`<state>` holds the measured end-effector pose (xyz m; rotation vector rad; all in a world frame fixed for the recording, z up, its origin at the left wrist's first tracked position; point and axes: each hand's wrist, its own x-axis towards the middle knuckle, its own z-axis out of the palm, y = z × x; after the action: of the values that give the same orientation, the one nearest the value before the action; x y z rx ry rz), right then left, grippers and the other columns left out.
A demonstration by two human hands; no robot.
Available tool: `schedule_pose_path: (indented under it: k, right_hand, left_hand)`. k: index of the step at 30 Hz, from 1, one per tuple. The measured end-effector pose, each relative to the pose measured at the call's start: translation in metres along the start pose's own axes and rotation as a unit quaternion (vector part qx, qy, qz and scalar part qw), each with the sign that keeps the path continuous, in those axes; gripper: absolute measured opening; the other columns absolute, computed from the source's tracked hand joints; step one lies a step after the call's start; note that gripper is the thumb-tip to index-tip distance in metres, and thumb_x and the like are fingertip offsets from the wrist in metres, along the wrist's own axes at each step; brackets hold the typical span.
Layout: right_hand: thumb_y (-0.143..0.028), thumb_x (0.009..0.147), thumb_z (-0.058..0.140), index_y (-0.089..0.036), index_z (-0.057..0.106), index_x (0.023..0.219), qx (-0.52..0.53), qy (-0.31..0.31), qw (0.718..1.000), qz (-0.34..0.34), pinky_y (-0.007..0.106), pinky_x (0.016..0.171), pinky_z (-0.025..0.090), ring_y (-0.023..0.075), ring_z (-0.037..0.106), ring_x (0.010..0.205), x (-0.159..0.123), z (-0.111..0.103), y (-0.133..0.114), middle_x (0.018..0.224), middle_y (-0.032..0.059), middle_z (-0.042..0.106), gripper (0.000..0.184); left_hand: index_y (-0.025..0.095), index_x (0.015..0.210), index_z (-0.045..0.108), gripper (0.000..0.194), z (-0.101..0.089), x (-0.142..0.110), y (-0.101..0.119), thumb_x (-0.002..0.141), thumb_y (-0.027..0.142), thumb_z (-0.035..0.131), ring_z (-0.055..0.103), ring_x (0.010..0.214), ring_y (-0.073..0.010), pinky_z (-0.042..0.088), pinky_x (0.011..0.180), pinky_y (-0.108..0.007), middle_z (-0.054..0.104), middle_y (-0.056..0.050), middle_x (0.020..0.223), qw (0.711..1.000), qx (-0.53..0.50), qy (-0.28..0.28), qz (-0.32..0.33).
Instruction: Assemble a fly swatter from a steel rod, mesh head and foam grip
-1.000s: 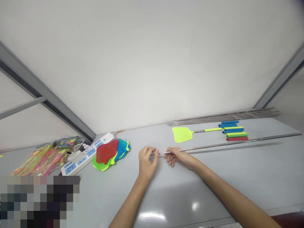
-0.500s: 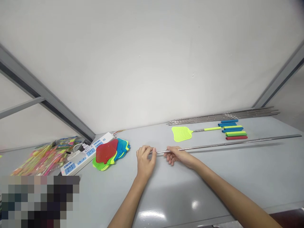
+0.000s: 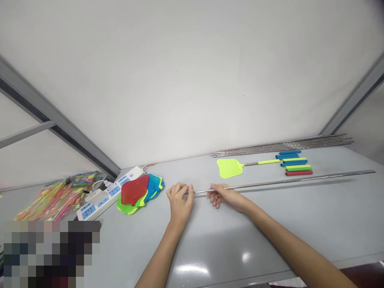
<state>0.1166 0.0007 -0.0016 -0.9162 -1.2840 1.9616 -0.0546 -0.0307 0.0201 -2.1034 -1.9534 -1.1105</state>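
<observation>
A pile of fly swatters [image 3: 139,194] just beside the left hand [image 3: 180,202] blocks passage toward the power strip [image 3: 111,191].

Left hand [image 3: 180,202]: fingers curled, grip closed, knuckles up
Right hand [image 3: 225,197]: fingers curled under, grip closed
Forearms: left arm [image 3: 159,256] and right arm [image 3: 294,250] angle inward, hands near each other

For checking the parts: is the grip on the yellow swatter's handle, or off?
On: the yellow fly swatter has a lime grip covering its metal handle's end.
</observation>
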Motion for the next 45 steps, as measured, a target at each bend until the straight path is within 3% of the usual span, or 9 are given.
schedule_pose_path:
  k: [17,24,32,45]
  right_hand:
    - [-0.048,0.076,0.040,-0.010,0.058,0.076,0.029,0.011,1.000,-0.003,0.022,0.046,0.042,0.0094,0.050,0.050,-0.002,-0.001,-0.004,0.061,0.0037,0.051,0.042]
    - [-0.047,0.076,0.040,-0.010,0.058,0.076,0.030,0.015,0.999,-0.001,0.022,0.045,0.042,0.0093,0.050,0.050,-0.004,-0.001,-0.005,0.060,0.0035,0.051,0.041]
    - [-0.045,0.077,0.040,-0.010,0.059,0.076,0.038,0.018,0.999,0.002,0.023,0.046,0.042,0.0098,0.051,0.050,-0.002,-0.001,-0.004,0.060,0.0039,0.051,0.040]
    - [-0.046,0.076,0.041,-0.009,0.059,0.075,0.035,0.019,0.999,0.003,0.022,0.045,0.042,0.0098,0.050,0.050,-0.002,-0.001,-0.004,0.059,0.0034,0.050,0.041]
  left_hand:
    - [0.017,0.049,0.045,0.032,-0.009,0.009,-0.013,0.077,0.030,0.039,0.045,0.063,-0.0111,0.028,0.071,-0.029,0.049,0.002,0.059,0.997,0.000,0.056,-0.054]
    - [0.015,0.045,0.037,0.034,-0.016,0.016,-0.028,0.074,0.030,0.043,0.043,0.058,-0.0094,0.027,0.068,-0.027,0.044,0.003,0.054,0.989,0.008,0.111,-0.093]
    - [0.014,0.043,0.035,0.036,-0.013,0.015,-0.025,0.075,0.029,0.044,0.039,0.053,-0.0073,0.026,0.065,-0.025,0.040,0.004,0.052,0.994,-0.011,0.083,-0.064]
    - [0.015,0.043,0.029,0.038,-0.014,0.017,-0.031,0.076,0.030,0.041,0.029,0.047,-0.0069,0.024,0.050,-0.022,0.030,0.004,0.048,0.993,-0.046,0.073,-0.086]
